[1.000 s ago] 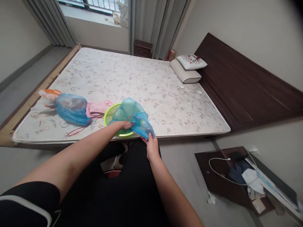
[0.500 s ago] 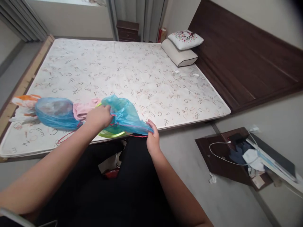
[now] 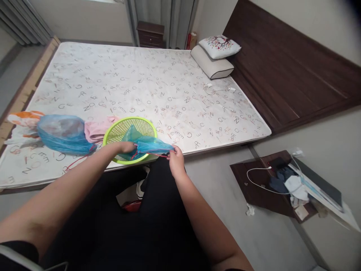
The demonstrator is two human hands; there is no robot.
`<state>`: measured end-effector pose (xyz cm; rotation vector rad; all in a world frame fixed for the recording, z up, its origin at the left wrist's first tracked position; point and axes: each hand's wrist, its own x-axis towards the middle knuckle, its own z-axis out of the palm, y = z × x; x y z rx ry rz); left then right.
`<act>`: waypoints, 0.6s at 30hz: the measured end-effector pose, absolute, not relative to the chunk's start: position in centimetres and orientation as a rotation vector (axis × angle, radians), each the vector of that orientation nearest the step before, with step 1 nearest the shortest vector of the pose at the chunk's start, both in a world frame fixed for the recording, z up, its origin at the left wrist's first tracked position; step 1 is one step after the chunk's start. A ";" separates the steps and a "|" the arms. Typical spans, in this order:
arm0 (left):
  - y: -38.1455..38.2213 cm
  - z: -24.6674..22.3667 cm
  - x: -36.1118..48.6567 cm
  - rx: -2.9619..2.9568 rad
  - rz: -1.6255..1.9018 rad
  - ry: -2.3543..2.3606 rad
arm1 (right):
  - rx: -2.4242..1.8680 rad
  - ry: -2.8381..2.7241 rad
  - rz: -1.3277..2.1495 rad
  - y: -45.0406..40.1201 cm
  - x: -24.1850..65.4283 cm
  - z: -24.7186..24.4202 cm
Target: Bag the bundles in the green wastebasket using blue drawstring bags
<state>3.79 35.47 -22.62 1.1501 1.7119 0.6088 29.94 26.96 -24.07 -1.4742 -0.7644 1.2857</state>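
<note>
Since the earlier frame, the left hand (image 3: 128, 147) has been lowered toward the near side of the green basket (image 3: 114, 132), and the blue-green bag (image 3: 152, 145) has sunk, so that more of the basket rim is exposed. The mattress (image 3: 141, 84) is overlaid along its near edge by a filled blue bag (image 3: 60, 130), a pink cloth (image 3: 97, 128) and the basket, arranged from left to right. The basket is set upright, with the cloth just beside its left side.

The blue-green bag is located partly inside the basket and partly across its right rim. Its loose body is placed beyond the left hand; its gathered length is stretched between both hands. The long axis is oriented from left to right, roughly along the mattress edge, and the narrow end is pointed at the right hand (image 3: 176, 160).

That end is pinched between the thumb and fingers of the right hand, which is nearly closed. The left hand is held against the gathered part; its fingers are partly hidden, and their degree of closure cannot be told. A red drawstring (image 3: 160, 154) is extended along the near side of the gathered length, toward the right hand
</note>
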 end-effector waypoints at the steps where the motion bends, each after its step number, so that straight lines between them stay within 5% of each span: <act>1: 35.6 -21.8 3.2 1.206 0.535 1.711 | -1.488 -0.681 1.354 27.2 30.1 -24.2; 5: 35.0 -17.6 0.0 1.554 0.371 1.810 | -1.369 -0.360 1.580 28.4 30.6 -24.0; 9: 32.6 -14.9 -2.9 1.560 0.676 2.163 | -1.209 -0.196 1.660 29.6 30.8 -23.8; 18: 28.8 -17.1 -5.5 0.293 1.321 1.639 | -1.126 -0.095 1.609 31.6 31.2 -25.3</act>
